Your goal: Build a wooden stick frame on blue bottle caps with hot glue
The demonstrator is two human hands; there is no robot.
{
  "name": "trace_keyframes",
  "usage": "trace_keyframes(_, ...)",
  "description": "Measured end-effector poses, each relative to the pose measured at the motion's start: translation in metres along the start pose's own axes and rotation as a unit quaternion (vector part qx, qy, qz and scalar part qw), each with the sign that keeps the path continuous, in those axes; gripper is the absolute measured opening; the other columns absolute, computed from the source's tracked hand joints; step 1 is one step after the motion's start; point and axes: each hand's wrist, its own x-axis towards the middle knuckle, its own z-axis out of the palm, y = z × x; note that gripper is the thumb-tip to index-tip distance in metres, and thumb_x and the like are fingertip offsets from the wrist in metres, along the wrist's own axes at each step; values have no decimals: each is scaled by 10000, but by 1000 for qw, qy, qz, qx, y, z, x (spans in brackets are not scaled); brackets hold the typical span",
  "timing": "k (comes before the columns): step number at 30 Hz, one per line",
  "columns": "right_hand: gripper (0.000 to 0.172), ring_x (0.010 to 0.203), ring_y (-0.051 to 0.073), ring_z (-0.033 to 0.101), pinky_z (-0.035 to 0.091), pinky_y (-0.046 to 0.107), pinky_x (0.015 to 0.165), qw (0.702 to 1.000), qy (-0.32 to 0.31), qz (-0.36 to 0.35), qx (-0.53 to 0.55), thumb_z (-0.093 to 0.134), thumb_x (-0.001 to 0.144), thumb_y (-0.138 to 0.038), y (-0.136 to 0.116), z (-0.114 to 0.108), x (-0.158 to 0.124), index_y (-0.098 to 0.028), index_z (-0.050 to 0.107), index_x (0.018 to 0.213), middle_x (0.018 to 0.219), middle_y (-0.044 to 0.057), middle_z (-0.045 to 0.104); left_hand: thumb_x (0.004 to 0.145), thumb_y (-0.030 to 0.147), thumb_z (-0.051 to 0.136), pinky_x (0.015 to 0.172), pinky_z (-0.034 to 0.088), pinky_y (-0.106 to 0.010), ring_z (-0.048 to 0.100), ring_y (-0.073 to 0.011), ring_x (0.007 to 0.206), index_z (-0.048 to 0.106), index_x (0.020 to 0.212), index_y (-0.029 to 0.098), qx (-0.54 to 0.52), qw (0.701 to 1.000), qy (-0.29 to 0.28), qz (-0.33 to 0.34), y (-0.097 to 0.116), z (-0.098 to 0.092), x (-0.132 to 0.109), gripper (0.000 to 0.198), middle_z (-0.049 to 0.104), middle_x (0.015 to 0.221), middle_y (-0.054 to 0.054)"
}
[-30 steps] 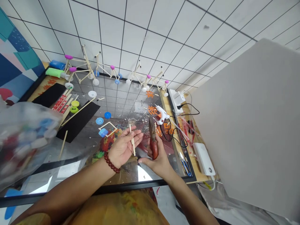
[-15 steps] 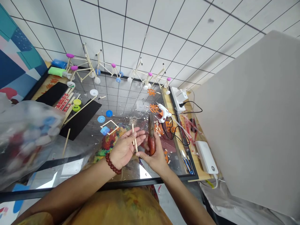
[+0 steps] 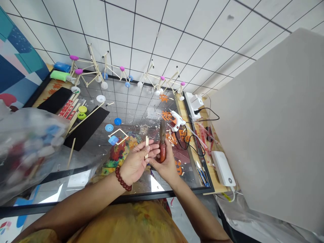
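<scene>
Two short pale wooden sticks stand side by side between the thumb and fingers of my left hand. In my right hand is a pair of pliers with red handles, its dark jaws pointing away from me. My right thumb reaches across to the lower ends of the sticks. Left of my hands lies a small square stick frame with a blue bottle cap at its corner. Beyond it are two more blue caps.
A white glue gun with a black cord lies to the right, near cut stick bits. Stick figures with caps line the back edge. A plastic bag of caps fills the left. Cutters lie front right.
The two sticks, uneven before, now sit nearly level with each other in my left hand. My right hand and the pliers have shifted slightly toward the left hand.
</scene>
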Motion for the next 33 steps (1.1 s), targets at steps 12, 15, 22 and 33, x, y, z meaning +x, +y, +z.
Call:
trace_keyframes(12, 394, 1004, 230, 695, 597, 408, 857, 894, -176, 246, 332, 711, 613, -77, -39, -44, -1, -256, 590, 943, 1154, 34, 664, 870, 44, 617, 865, 582, -345, 736, -176, 847, 683, 1015, 102, 49, 999, -17, 5, 25, -19, 11, 170, 756, 943, -107)
trace_keyframes(15, 309, 1128, 253, 654, 528, 444, 997, 883, -216, 261, 324, 683, 549, -32, -44, -53, 2, -223, 614, 782, 1133, 30, 678, 865, 50, 627, 891, 577, -353, 734, -181, 885, 684, 1024, 106, 45, 999, -23, 0, 27, -24, 14, 179, 755, 980, -116)
trace_keyframes(22, 447, 1172, 249, 609, 430, 418, 1070, 919, -235, 246, 198, 686, 529, -47, -48, -62, 5, -236, 714, 933, 1060, 26, 692, 823, 107, 696, 690, 591, -263, 726, -157, 730, 707, 1010, 101, 136, 990, -38, -5, 29, -27, 8, 187, 762, 885, -118)
trace_keyframes(33, 399, 1069, 214, 578, 469, 340, 947, 936, -281, 190, 92, 669, 563, -79, -46, -69, 8, -220, 725, 932, 1149, 38, 574, 755, 192, 768, 531, 548, -201, 691, -132, 570, 704, 911, 125, 200, 978, -58, -23, 33, -27, 6, 182, 750, 747, -77)
